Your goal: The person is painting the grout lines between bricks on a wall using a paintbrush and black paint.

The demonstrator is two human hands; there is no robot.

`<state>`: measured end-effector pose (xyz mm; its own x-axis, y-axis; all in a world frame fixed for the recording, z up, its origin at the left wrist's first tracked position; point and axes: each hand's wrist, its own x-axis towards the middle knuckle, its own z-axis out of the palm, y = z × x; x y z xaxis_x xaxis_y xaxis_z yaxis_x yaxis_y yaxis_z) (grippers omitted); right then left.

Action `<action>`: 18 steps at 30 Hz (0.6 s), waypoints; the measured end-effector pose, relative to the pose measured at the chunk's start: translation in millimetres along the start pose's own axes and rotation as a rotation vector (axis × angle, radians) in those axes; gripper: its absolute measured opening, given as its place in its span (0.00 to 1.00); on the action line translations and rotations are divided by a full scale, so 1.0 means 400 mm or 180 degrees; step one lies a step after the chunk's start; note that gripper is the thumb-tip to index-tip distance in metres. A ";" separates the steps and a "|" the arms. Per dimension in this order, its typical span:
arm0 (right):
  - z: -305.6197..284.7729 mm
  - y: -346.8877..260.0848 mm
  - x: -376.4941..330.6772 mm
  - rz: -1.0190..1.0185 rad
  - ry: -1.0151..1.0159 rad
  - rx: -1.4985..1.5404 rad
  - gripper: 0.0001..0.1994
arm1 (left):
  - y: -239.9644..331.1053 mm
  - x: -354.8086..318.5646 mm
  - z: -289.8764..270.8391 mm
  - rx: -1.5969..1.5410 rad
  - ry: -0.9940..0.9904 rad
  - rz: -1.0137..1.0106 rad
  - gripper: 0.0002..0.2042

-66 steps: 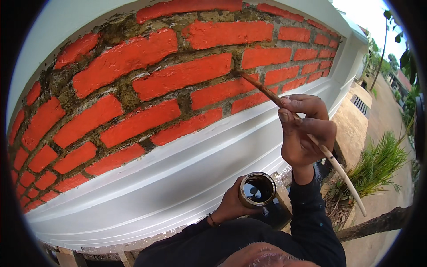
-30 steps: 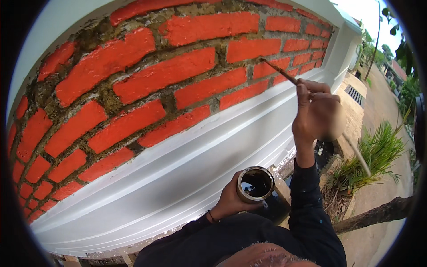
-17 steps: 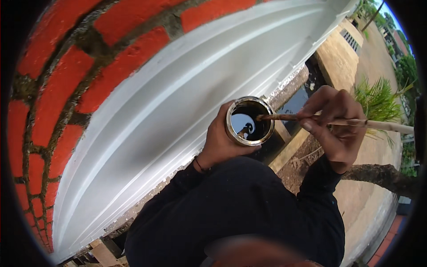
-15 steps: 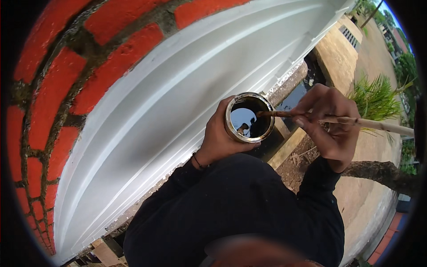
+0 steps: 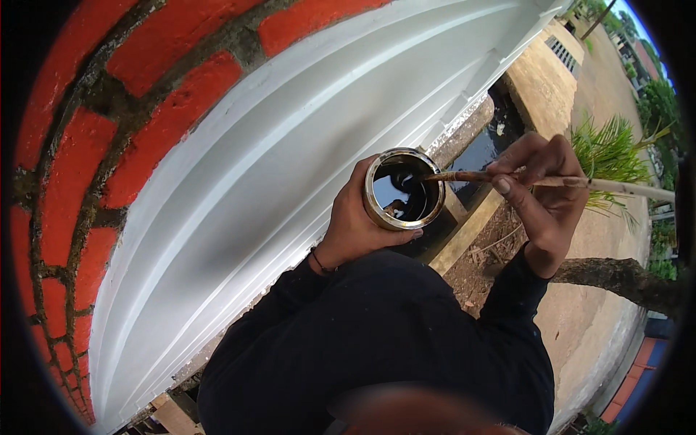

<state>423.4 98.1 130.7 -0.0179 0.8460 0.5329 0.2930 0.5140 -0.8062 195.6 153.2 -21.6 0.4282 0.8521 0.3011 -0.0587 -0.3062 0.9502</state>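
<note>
My left hand [image 5: 353, 226] is wrapped round an open metal can [image 5: 372, 205], held up in front of my body. Dark, glossy liquid that looks like paint [image 5: 413, 190] fills part of the can and reflects light. In my right hand [image 5: 547, 199], thumb and fingers pinch a long thin wooden stick or brush handle [image 5: 471, 176]. Its darkened left end reaches over the can's rim into the opening; the tip is lost in the dark liquid, so I cannot tell whether it bears bristles. The pale other end extends to the right past my hand.
On the left rises a white moulded wall [image 5: 290, 138], bordered by red-painted bricks [image 5: 80, 181] with dark joints. Below the can runs a ditch with dark water [image 5: 478, 156]. A tree trunk [image 5: 616, 279] and a green spiky plant [image 5: 609, 163] stand at the right beside a pale concrete path [image 5: 587, 319].
The stick's tip has dipped into the dark liquid and stirred its surface; the reflections have broken up. My right hand has shifted slightly. The can stays in my left hand.
</note>
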 end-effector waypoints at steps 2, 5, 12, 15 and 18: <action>0.000 -0.006 -0.009 0.0207 0.0385 0.0085 0.15 | -0.004 0.002 0.000 -0.0074 0.0065 -0.0063 0.54; -0.006 0.012 -0.044 0.0140 0.0522 0.0233 0.15 | -0.017 0.011 0.001 -0.0003 0.0088 -0.0078 0.54; -0.039 0.126 -0.093 -0.0058 0.0876 0.1053 0.17 | -0.001 0.038 0.007 -0.0125 0.0106 0.0122 0.52; -0.023 0.199 -0.121 0.0262 0.1450 0.1566 0.16 | 0.005 0.040 0.005 -0.0084 0.0142 0.0123 0.51; 0.013 0.276 -0.162 0.1013 0.1902 0.2539 0.10 | 0.008 0.050 0.008 -0.0007 0.0161 0.0210 0.51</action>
<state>452.1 100.6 5.9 0.4885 0.8626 0.1314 -0.5186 0.4081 -0.7513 206.8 167.9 -12.7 0.3771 0.8504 0.3668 -0.0873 -0.3617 0.9282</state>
